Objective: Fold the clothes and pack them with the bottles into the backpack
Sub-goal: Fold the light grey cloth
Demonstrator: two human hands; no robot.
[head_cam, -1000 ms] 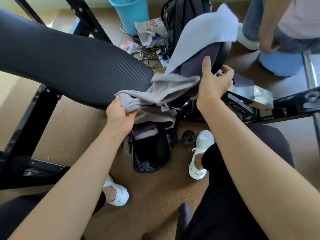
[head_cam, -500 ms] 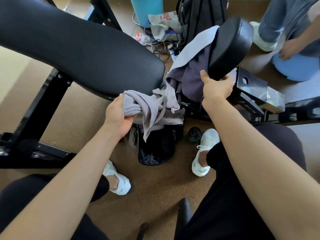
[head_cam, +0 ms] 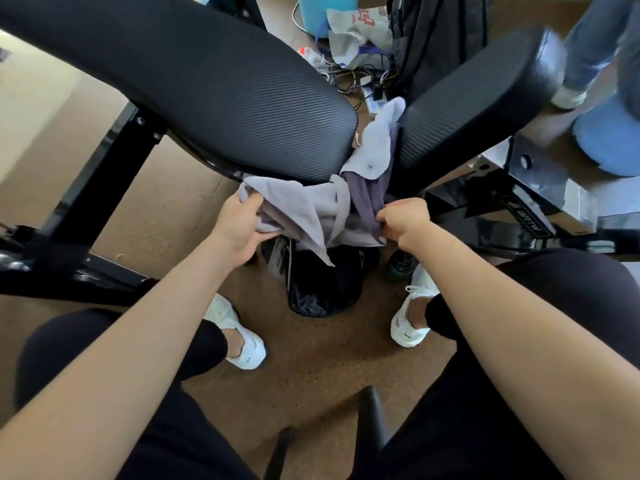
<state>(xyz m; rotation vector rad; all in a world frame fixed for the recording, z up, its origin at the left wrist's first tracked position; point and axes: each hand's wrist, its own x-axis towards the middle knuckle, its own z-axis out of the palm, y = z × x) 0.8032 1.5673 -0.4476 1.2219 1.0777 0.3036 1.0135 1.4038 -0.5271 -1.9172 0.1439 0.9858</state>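
Clothes [head_cam: 304, 209] of pale grey are held bunched directly above the black backpack [head_cam: 325, 289], which stands on the brown floor with its top hidden behind the hanging cloth. The left end of the grey bundle is gripped by the left hand [head_cam: 239, 230], with thumb and fingers curled round a fold. A purple garment [head_cam: 367, 195], draped just right of the grey cloth and also above the backpack, is pinched at its lower edge by the right hand [head_cam: 405, 220], its fingers curled tight on the fabric. A lavender cloth [head_cam: 377, 143] is seen higher up beyond the backpack, lying in the gap between a long bench pad [head_cam: 207, 81] and a shorter pad [head_cam: 478, 98]. A dark bottle [head_cam: 398, 266] is set on the floor just right of the backpack, partly hidden by the right wrist. White shoes are planted on either side of the backpack, nearer the wearer: the left shoe [head_cam: 239, 341] and the right shoe [head_cam: 412, 323]. Well beyond the backpack, a blue bucket [head_cam: 325, 8] and a second black bag [head_cam: 433, 36] are seen.
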